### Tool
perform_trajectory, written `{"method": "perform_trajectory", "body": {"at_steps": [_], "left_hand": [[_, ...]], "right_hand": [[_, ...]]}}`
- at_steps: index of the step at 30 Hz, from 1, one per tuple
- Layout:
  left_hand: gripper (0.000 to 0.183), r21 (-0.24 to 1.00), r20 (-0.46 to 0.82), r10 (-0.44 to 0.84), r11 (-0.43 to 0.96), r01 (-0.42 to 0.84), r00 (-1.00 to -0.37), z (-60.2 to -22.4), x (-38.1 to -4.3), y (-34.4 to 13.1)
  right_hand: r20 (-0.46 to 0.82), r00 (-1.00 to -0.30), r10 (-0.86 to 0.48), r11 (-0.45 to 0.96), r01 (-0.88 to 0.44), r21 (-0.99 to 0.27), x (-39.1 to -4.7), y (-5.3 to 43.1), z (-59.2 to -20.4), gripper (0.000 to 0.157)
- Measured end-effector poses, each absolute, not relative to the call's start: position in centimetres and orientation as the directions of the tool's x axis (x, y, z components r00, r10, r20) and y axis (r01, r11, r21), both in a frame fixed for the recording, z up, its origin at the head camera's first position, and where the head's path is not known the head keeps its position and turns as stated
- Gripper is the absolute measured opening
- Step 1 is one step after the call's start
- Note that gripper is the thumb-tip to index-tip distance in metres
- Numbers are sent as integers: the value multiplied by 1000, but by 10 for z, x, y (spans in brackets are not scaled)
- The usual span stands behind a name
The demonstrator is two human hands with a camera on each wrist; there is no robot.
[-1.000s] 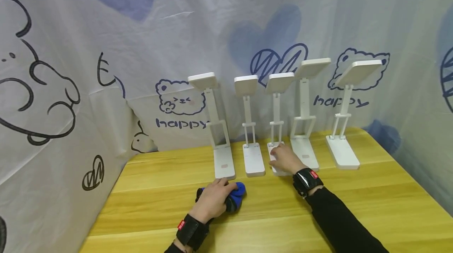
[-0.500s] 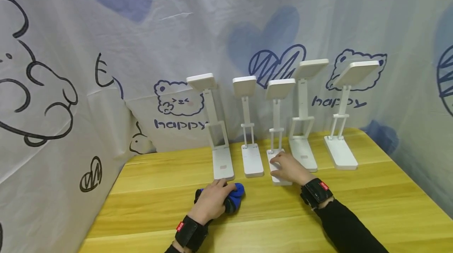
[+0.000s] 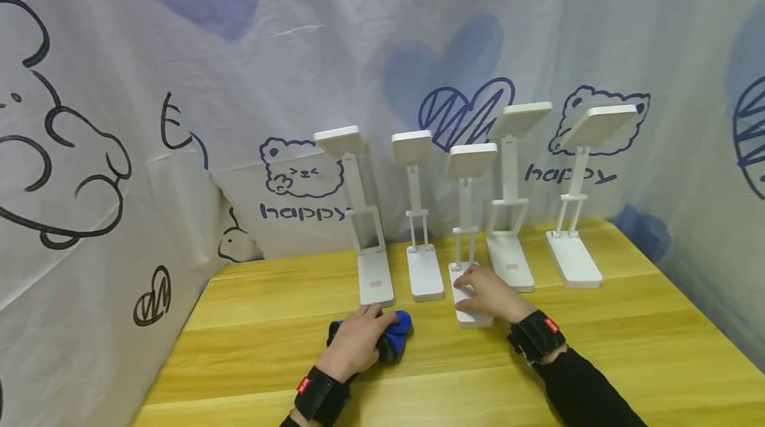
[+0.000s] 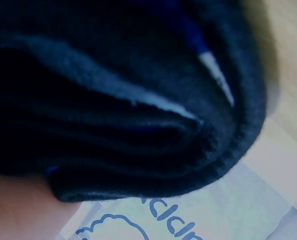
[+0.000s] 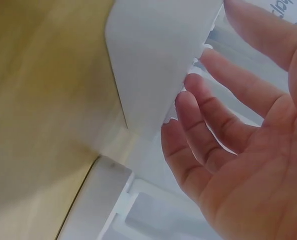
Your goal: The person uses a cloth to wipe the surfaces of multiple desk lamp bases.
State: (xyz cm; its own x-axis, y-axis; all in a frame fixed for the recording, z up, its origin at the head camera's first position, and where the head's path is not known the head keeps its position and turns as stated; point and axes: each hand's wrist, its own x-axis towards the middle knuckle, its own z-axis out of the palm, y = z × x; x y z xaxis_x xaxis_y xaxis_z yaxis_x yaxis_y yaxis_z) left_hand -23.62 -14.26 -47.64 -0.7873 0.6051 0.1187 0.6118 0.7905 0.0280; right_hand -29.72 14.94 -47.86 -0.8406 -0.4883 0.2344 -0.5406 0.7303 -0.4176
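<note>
My left hand [image 3: 357,341] grips a folded black-and-blue cloth bundle [image 3: 398,331] on the table. Its dark, layered folds and a small white label [image 4: 216,75] fill the left wrist view; the fingers under and behind it are mostly hidden. Over the base of the middle white desk lamp [image 3: 472,161] lies my right hand [image 3: 493,297], fingers spread and slightly bent. In the right wrist view its fingertips [image 5: 191,100] touch the top edge of the lamp base [image 5: 148,75]. That lamp stands upright with its flat head tilted, nearer to me than its neighbours.
Two white lamps stand on the left, a taller one [image 3: 340,141] and a smaller one [image 3: 412,147]. On the right are two more, a tall lamp [image 3: 520,118] and an outer lamp [image 3: 600,125]. A printed curtain [image 3: 299,68] hangs behind the wooden table [image 3: 257,327].
The middle lamp has slid toward me across the table, with my right hand moving along on its base. My left hand and the cloth bundle have stayed in place.
</note>
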Motion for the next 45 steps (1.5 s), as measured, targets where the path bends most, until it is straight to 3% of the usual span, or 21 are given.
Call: {"method": "perform_trajectory", "body": {"at_steps": [16, 20, 23, 30, 34, 37, 45], "left_hand": [[57, 26, 119, 599, 795, 606, -792, -477, -235, -144], [59, 33, 119, 598, 796, 605, -793, -478, -236, -143], [60, 38, 118, 599, 794, 606, -792, -478, -236, -143], [60, 24, 116, 602, 793, 608, -790, -476, -237, -143], [59, 23, 126, 598, 796, 605, -792, -476, -236, -143], [58, 28, 130, 596, 797, 604, -793, -476, -235, -143], [59, 71, 159, 600, 785, 615, -784, -474, -234, -141]], "right_hand": [[158, -847, -508, 696, -511, -504, -282, 150, -472, 33], [213, -857, -470, 681, -505, -530, -282, 156, -472, 21], [293, -883, -366, 700, -469, -538, -284, 163, -472, 14], [462, -883, -81, 681, -387, -621, -293, 173, -466, 21], [473, -871, -133, 555, -461, -692, -297, 172, -463, 49], [477, -853, -212, 478, -516, -710, -299, 170, -463, 59], [523, -828, -203, 493, -548, -676, -299, 168, -461, 43]]}}
